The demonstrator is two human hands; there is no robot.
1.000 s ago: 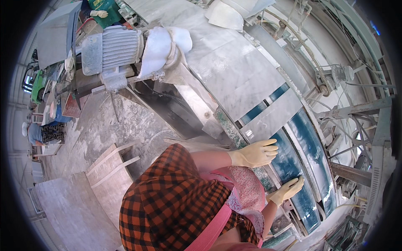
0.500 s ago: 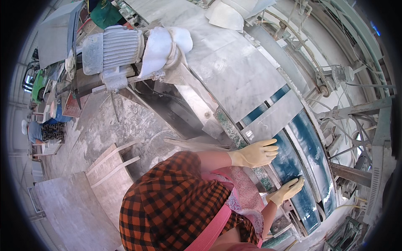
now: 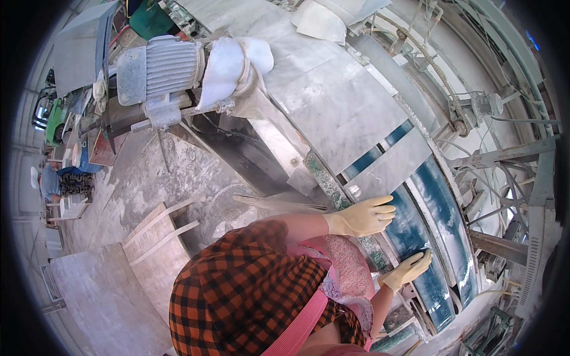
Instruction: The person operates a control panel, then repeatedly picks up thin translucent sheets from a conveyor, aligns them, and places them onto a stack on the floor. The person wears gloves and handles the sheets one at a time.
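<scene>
Lying along the near edge of the conveyor (image 3: 323, 178), the right hand (image 3: 409, 270) is curving over the near blue belt (image 3: 409, 225), fingers close together. The left hand (image 3: 363, 218) is reaching over the belt farther up, fingers slightly parted; neither is visibly pinching anything. Open belt is running between the hands and toward the lower end. Beyond the left hand, a narrow stone strip (image 3: 389, 166) is lying across, and wide pale slabs (image 3: 341, 107) are nearly spanning both edges.
</scene>
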